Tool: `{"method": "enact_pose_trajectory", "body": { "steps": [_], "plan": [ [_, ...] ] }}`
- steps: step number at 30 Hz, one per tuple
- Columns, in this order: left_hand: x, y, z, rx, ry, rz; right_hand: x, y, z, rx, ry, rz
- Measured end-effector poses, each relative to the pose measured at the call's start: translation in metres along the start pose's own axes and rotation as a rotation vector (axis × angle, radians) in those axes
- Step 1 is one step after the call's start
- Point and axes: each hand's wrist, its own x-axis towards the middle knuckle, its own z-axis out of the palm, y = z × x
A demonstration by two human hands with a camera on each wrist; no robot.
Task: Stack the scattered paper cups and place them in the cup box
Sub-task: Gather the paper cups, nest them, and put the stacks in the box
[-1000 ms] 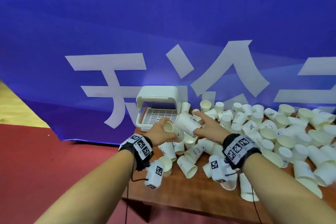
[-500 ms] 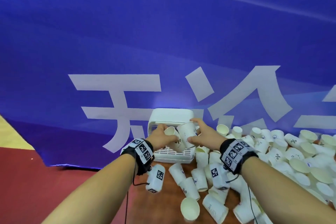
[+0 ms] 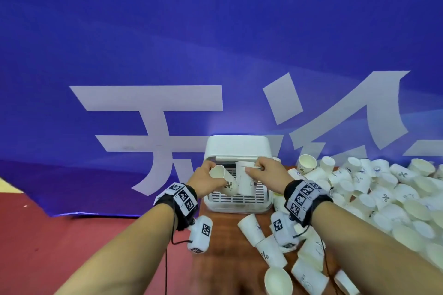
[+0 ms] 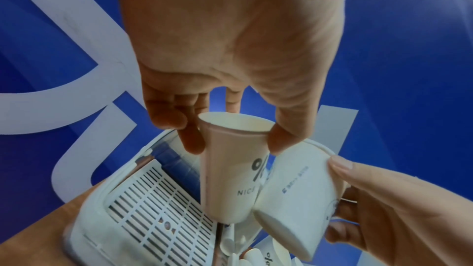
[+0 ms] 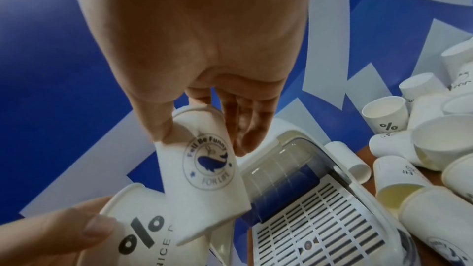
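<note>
1. The left hand (image 3: 208, 181) grips 1 paper cup, the percent-sign cup (image 3: 224, 181), with thumb and fingers curled round its body just under the rim; the cup leans with its mouth toward the person's left.
2. The right hand (image 3: 268, 175) pinches a second paper cup, the whale-logo cup (image 3: 245, 178), at its rim, fingers on one side and thumb on the other.
3. The 2 cups touch between the hands: in the left wrist view the base of the whale-logo cup (image 4: 294, 199) presses against the lower side of the percent-sign cup (image 4: 230, 173). Neither sits inside the other.
4. Directly beyond and below both hands stands the white cup box (image 3: 237, 148), its slotted floor (image 3: 236, 197) showing under the held cups. Its clear curved cover (image 5: 279, 165) is seen in the right wrist view just past the right fingers (image 5: 243, 124).
5. To the right of the right hand a heap of scattered cups (image 3: 374, 189) covers the wooden table (image 3: 223, 254); more lie below the right wrist, near the person.
6. Behind everything hangs a blue banner (image 3: 215, 43) with large white characters.
</note>
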Motion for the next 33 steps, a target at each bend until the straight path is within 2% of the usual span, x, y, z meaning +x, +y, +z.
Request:
{"method": "enact_pose_trajectory", "body": {
  "steps": [5, 12, 20, 24, 33],
  "plan": [
    [0.019, -0.021, 0.000, 0.080, 0.067, -0.013, 0.022, 0.021, 0.016, -0.056, -0.056, 0.057],
    [0.051, -0.043, 0.009, 0.181, 0.096, -0.093, 0.047, 0.035, 0.033, -0.118, -0.128, -0.012],
    [0.081, -0.058, 0.024, 0.393, 0.030, -0.092, 0.064, 0.062, 0.053, -0.277, -0.239, -0.131],
    [0.091, -0.069, 0.030, 0.484, -0.006, -0.044, 0.070, 0.068, 0.059, -0.390, -0.325, -0.195],
    [0.114, -0.084, 0.048, 0.675, -0.061, -0.022, 0.078, 0.084, 0.066, -0.400, -0.343, -0.186]
  ]
}}
